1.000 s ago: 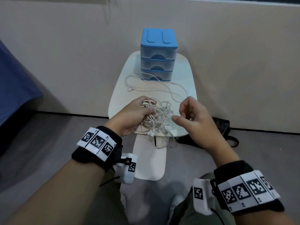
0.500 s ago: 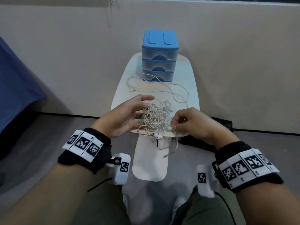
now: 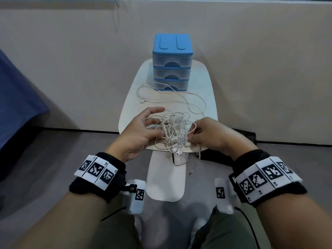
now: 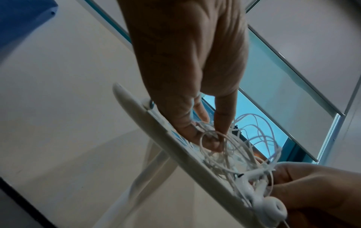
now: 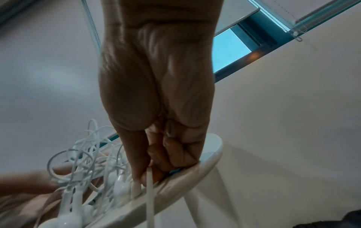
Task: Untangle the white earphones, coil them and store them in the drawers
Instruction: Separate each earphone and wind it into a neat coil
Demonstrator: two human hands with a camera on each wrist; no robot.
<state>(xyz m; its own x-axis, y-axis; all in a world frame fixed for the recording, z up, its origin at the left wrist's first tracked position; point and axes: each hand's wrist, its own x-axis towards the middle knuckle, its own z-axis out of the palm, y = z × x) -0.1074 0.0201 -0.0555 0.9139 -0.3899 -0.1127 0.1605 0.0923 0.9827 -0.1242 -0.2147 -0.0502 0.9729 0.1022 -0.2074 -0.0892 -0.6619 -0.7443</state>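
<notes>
A tangle of white earphones (image 3: pixel 175 131) lies at the near edge of the small white table (image 3: pixel 129 108). My left hand (image 3: pixel 143 132) is at its left side, index finger stretched out; in the left wrist view, thumb and a finger pinch cable loops (image 4: pixel 213 135). My right hand (image 3: pixel 204 135) is at the tangle's right side and pinches one cable (image 5: pixel 149 189) between thumb and curled fingers. Earbuds (image 3: pixel 177 150) hang over the table edge. Another earphone (image 3: pixel 143 100) lies spread out farther back. The blue three-drawer box (image 3: pixel 172 63) stands at the table's far end, drawers closed.
A jack plug (image 3: pixel 191 172) dangles below the table edge. The table's white foot (image 3: pixel 166 182) reaches toward my knees. A black bag (image 3: pixel 242 139) lies on the floor at the right by the wall. Blue fabric (image 3: pixel 16 105) fills the left side.
My right hand came down from a raised, loose pose to the tangle and took hold of a cable. My left hand shifted from covering the tangle to its left side, fingers spread.
</notes>
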